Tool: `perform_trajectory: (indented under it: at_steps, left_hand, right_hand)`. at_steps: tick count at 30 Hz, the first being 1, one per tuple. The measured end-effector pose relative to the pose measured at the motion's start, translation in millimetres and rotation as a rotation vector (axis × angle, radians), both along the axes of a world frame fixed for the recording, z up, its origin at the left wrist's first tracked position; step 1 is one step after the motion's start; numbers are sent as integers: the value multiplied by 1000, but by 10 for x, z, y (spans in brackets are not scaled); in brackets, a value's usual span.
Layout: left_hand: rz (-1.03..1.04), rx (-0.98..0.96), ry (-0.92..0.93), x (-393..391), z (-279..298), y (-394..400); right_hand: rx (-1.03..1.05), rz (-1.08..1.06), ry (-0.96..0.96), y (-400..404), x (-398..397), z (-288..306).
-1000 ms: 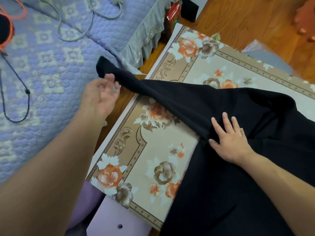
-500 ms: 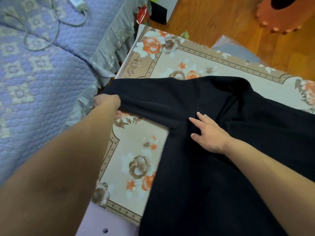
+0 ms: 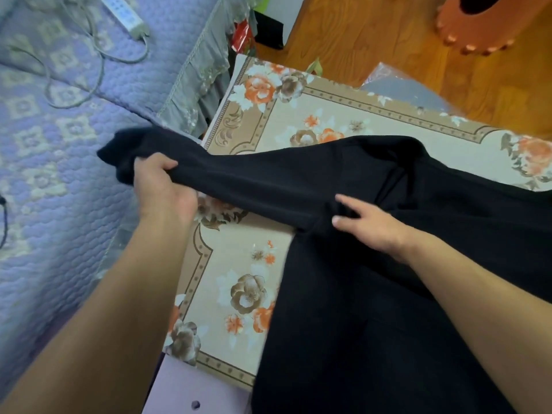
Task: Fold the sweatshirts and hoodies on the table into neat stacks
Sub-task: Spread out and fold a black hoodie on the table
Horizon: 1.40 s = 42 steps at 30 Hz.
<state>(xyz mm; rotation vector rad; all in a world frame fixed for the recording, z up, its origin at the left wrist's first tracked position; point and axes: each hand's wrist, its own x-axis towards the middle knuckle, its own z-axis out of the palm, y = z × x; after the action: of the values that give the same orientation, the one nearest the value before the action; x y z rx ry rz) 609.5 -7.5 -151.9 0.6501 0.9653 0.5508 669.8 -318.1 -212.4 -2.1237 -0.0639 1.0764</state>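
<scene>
Head view, looking down on a table (image 3: pixel 239 255) covered by a beige cloth printed with orange and brown flowers. A black sweatshirt (image 3: pixel 373 294) lies spread over the right and near part of the table, its body running off the lower edge of the view. One sleeve (image 3: pixel 254 177) stretches leftward from the body, raised above the cloth and reaching past the table's left edge. The left hand (image 3: pixel 161 186) grips this sleeve near the cuff, fingers curled round the fabric; the cuff end (image 3: pixel 119 150) sticks out beyond the hand over the bed. The right hand (image 3: pixel 367 222) rests on the sweatshirt where the sleeve meets the body, with fingers extended and pointing left; the frame is slightly blurred here, so the fingertips may be pressing rather than pinching the fabric. To the left stands a bed with a purple quilted cover (image 3: pixel 59 144), on which lie a white power strip (image 3: pixel 125 13) and its cable. An orange stool (image 3: pixel 484 22) stands on the wooden floor (image 3: pixel 373 40) at upper right.
</scene>
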Motion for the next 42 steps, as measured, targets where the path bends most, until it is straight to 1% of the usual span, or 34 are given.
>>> perform_trajectory:
  at_steps: [2,5,7,8,9,10,11,12,13,14,15,17,18,20,22,23,24,25,27,28,29,31,33,34,36,37,38,40,41,42]
  left_hand:
    - [-152,229,-102,102,240,-306]
    - [-455,677,-95,191,427,-1088]
    - [-671,939,-116,148,385,-1761]
    - [-761,1066,-186,103,318,-2095]
    - [-864,1188,-277,47,211,-2422]
    - [-1015,1296,-353,-23,85,-2725]
    - [-1199,1430,-382,-96,-110,-2950]
    - [-1367,1587,-350,-187,-291,-3102]
    - [-1483,1726,-275,-278,-460,-3166]
    - [-1549,1826,-185,-380,-587,-3172]
    - [-1569,1878,-98,-490,-675,-3122]
    - [-1506,1904,99,-658,-814,-2880]
    - [-1468,1921,236,-701,-875,-2700]
    - [-1450,1920,485,-716,-933,-2355]
    - [-1480,1861,644,-630,-953,-2138]
    - [-1500,1830,702,-549,-962,-2093]
    - [-1531,1813,756,-455,-966,-2078]
    - [-1565,1831,797,-361,-974,-2069]
    - [-1606,1967,828,-217,-965,-2073]
    - [-1616,2047,840,-175,-961,-2056]
    - [-1611,2084,866,-148,-959,-2015]
    - [-1605,2056,910,-128,-952,-1912]
    - [-1672,2059,963,-176,-980,-1833]
    - [-1716,2089,981,-220,-998,-1827]
    - [-1736,2137,955,-285,-1007,-1881]
    - [-1716,2130,882,-292,-978,-1962]
    - [-1683,2111,749,-282,-943,-2086]
    - [-1575,2084,394,-221,-869,-2445]
    - [-1508,2080,254,-172,-831,-2686]
    - [-1467,2079,178,-116,-825,-2928]
  right_hand:
    - [320,-341,92,-181,41,260]
    - [726,-711,230,-710,0,692]
    - [891,-920,268,-1170,-107,853]
    - [944,-1010,283,-1394,-173,873]
    - [981,-1100,298,-1604,-244,849]
    - [990,-1186,305,-1807,-321,786]
    - [969,-1260,306,-1992,-404,702]
    - [932,-1316,310,-2147,-493,619]
    - [899,-1355,323,-2268,-575,540]
    - [874,-1396,329,-2364,-650,478]
    - [851,-1463,323,-2446,-712,422]
    - [782,-1575,300,-2541,-770,354]
    - [716,-1576,289,-2546,-768,337]
    - [555,-1465,234,-2522,-742,319]
    - [388,-1367,99,-2537,-706,299]
    - [362,-1358,41,-2556,-698,335]
    - [386,-1352,5,-2574,-704,401]
    - [431,-1331,-21,-2591,-718,478]
    - [471,-1263,-66,-2661,-774,574]
    - [438,-1231,-84,-2738,-804,529]
    - [380,-1221,-98,-2813,-818,435]
    - [156,-1205,-81,-2959,-828,185]
    - [-95,-1124,-58,-3059,-822,-62]
    - [-206,-1082,-90,-3054,-809,-114]
    - [-363,-1045,-233,-2985,-802,-118]
    - [-424,-1014,-367,-2944,-805,-101]
    - [-489,-944,-528,-2867,-806,-57]
    - [-535,-696,-820,-2675,-793,-46]
    - [-530,-528,-905,-2575,-781,-113]
    - [-536,-353,-943,-2475,-768,-178]
